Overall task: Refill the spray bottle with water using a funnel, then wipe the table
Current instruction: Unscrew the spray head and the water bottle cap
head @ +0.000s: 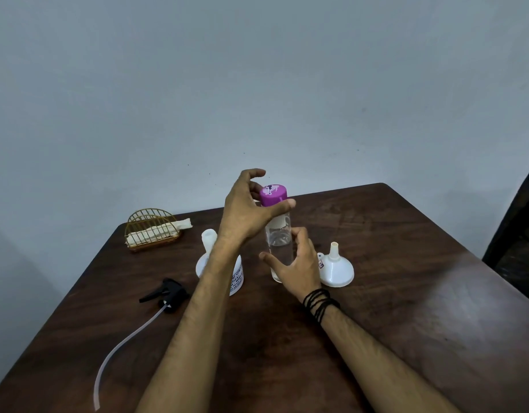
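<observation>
Dark brown wooden table [391, 308], head view only. Clear water bottle [279, 234] with purple cap [273, 194] stands upright mid-table, toward the far edge. Left hand [247, 213] at the top: thumb and fingers curled round the purple cap, thumb across its near side, index finger arched above it. Right hand [297, 265] lower down, fingers curled round the clear body, thumb spread off to the left; it hides the bottle's lower part. Black cord bracelet [319, 302] wound round the right wrist.

White spray bottle [235, 275] stands just left of the water bottle, neck open, head off; the left forearm crosses in front of it and covers most of the body, so only the neck, part of the shoulder and a strip of printed label show. Black spray head [166, 293] lies on its side toward the left edge, well apart from the spray bottle, its translucent dip tube [120, 344] curving down to the near-left corner.

White funnel [336, 268] sits upside down, wide mouth on the table, spout up, just right of the right hand; small label on its rim tab. Whether hand and funnel touch, cannot tell.

Gold wire holder [151, 231] near the far-left corner, with a folded pale cloth [167, 229] in it, one end sticking out to the right. Grey wall [257, 84] behind. Dark furniture at the right frame edge, too cut off to tell.
</observation>
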A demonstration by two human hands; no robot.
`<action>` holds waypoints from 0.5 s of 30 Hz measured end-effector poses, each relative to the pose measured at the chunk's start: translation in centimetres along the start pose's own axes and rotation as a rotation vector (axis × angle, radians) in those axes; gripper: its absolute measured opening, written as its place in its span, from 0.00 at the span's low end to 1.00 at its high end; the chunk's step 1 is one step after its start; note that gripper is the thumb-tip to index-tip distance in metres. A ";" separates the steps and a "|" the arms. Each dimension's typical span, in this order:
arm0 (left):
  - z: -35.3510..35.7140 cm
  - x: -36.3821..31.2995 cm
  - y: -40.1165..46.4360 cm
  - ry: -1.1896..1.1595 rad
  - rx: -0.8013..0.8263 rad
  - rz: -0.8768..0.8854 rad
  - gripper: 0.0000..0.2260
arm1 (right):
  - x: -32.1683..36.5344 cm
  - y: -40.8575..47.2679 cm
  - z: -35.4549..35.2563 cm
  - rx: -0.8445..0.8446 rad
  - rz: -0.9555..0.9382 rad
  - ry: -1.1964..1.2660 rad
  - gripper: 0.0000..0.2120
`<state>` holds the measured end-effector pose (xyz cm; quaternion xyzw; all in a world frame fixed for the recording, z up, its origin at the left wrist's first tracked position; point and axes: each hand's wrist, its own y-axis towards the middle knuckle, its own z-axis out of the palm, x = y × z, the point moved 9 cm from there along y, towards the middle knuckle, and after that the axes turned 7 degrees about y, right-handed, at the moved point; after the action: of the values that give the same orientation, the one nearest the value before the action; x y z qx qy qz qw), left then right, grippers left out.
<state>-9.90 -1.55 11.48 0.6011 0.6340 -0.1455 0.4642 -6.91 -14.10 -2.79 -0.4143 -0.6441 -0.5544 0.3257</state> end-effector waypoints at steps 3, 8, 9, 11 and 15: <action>1.5 0.1 0.1 0.025 0.123 0.000 0.38 | -0.1 0.0 0.0 0.005 0.011 0.007 0.33; 1.1 0.8 0.0 -0.137 0.138 -0.014 0.32 | 0.0 0.0 -0.1 -0.010 -0.013 -0.003 0.32; 0.7 0.9 0.1 -0.145 0.091 -0.030 0.32 | 0.0 0.0 -0.1 -0.010 -0.014 -0.007 0.32; 0.4 0.8 0.2 -0.120 0.025 -0.047 0.30 | -0.1 0.0 -0.1 -0.008 -0.015 -0.012 0.32; -0.8 -0.4 0.2 -0.039 -0.130 -0.025 0.25 | -0.2 0.0 -0.1 -0.008 -0.013 -0.014 0.32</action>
<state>-10.09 -1.16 12.34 0.5587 0.6404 -0.1215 0.5128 -6.85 -14.21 -2.93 -0.4152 -0.6470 -0.5560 0.3159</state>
